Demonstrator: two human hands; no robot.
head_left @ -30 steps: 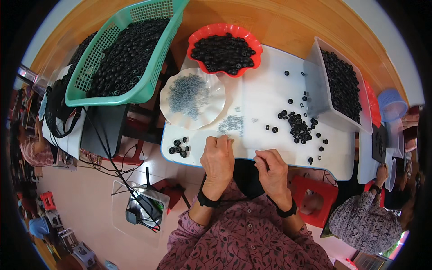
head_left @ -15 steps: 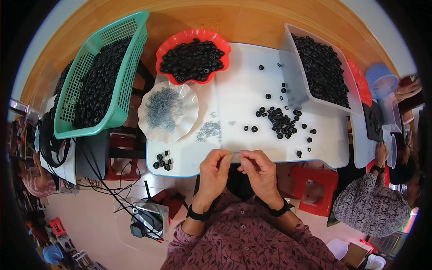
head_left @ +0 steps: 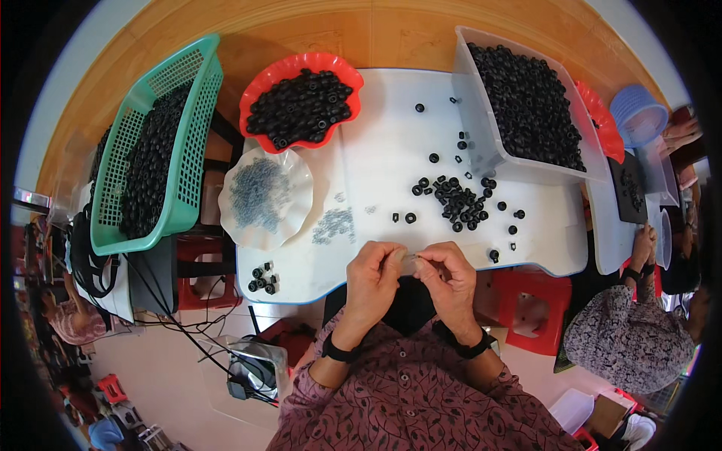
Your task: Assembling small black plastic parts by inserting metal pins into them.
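At the table's front edge my left hand (head_left: 374,276) and my right hand (head_left: 450,279) are raised close together, thumbs and fingertips pinched. Between them is a small, pale, see-through-looking piece (head_left: 410,263), too small to name. Beyond the left hand, small silvery wire-like pieces (head_left: 335,225) lie scattered on the white table (head_left: 391,158). A white wavy-rimmed plate (head_left: 299,197) holds a heap of the same pieces. Past the right hand is a loose pile of small black ring-shaped parts (head_left: 460,201). Another few black parts (head_left: 262,279) sit at the front left corner.
A red scalloped bowl (head_left: 248,113) and a green basket (head_left: 197,161) on the left hold black parts. At the back right stands a clear plastic bin (head_left: 474,98) full of them. A co-worker in a patterned top (head_left: 628,338) sits to the right, near a red stool (head_left: 532,289).
The view has shifted slightly, so the table and containers appear farther left. Both hands keep their pinch, with the fingertips a little farther apart.
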